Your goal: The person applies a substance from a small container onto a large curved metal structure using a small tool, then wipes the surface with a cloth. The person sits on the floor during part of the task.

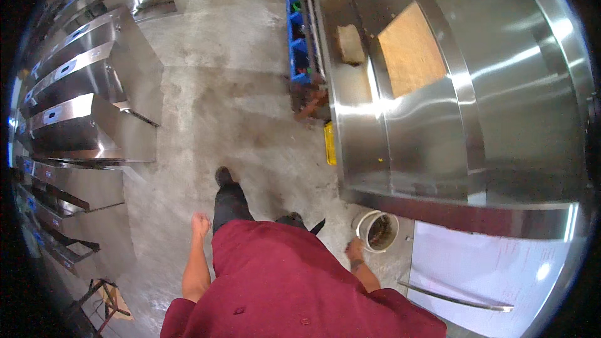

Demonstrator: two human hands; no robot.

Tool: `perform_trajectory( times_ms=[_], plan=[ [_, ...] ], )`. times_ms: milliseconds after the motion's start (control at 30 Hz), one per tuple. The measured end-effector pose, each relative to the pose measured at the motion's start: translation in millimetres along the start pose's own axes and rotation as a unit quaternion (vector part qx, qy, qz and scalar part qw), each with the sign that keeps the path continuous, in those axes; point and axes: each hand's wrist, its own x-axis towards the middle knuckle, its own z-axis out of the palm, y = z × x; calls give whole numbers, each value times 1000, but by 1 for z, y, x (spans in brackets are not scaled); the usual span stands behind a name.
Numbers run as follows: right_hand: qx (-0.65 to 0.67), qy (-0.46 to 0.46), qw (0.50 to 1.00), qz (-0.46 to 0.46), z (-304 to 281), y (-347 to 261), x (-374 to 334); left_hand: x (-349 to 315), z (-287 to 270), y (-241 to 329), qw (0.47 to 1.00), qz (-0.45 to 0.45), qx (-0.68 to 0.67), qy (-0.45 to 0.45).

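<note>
My left hand point(200, 223) hangs beside my left leg, away from any object. Its fingers look curled in, and nothing shows in them. My right hand point(355, 249) hangs low at my right side, overlapping the left edge of a white bucket point(362, 220) in this view. Dark, mixed bits lie inside the bucket. Whether this hand touches the rim is not clear, and its fingers are too small and blurred to read. My dark shoe point(223, 176) is forward on the concrete floor point(241, 112), as in a step.
Along the right runs a large stainless steel bench point(426, 150) bearing a wooden board point(413, 50) and a pale block point(350, 44). Blue bins point(299, 44) and a yellow bin point(330, 144) stand by its side. Steel cabinets point(94, 125) line the left. A white panel point(469, 263) is at lower right.
</note>
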Motion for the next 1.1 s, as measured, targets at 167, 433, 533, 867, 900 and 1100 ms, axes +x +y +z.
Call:
perform_trajectory(
  times_ms=[167, 433, 533, 867, 900, 1100],
  plan=[
    [581, -4, 793, 182, -182, -231, 64, 85, -36, 151, 993, 99, 63, 3],
    [902, -245, 335, -116, -558, -423, 122, 59, 41, 500, 901, 239, -6, -362],
    [851, -221, 421, -223, -641, -466, 152, 94, 53, 576, 902, 244, -65, -352],
    [692, -156, 633, -310, -852, -571, 349, 278, 48, 790, 916, 140, -276, -254],
    [691, -146, 619, -345, -870, -582, 365, 290, 49, 808, 897, 155, -320, -263],
    [698, -176, 593, -361, -996, -635, 479, 396, 71, 953, 859, 214, -399, -239]
  ],
)
